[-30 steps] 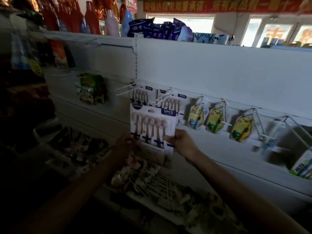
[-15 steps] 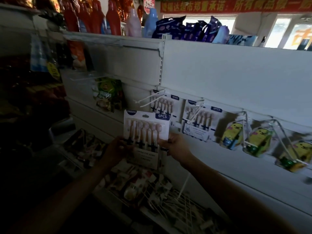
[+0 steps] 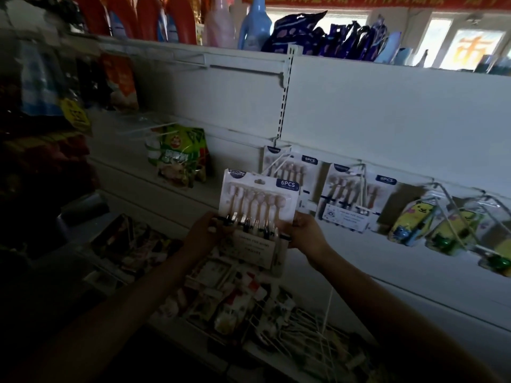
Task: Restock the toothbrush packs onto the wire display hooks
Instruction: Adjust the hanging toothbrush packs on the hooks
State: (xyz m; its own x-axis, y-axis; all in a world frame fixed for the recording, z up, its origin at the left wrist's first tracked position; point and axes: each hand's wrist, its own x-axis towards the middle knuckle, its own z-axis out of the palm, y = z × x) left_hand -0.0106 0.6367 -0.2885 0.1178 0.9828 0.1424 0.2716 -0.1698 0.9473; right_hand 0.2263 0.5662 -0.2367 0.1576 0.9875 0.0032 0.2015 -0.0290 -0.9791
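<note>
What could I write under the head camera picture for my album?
Both hands, left hand and right hand, hold a six-piece toothbrush pack before wire hooks already carrying matching packs.

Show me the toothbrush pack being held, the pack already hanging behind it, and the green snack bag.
held toothbrush pack (image 3: 258, 200), head view, on the blister front.
hanging toothbrush pack (image 3: 297, 168), head view, on its upper card.
green snack bag (image 3: 179, 153), head view, on its printed front.

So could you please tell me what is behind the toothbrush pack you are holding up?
Behind the held toothbrush pack hangs another pack on a wire hook, showing only its upper right. Its lower left is covered.
</note>
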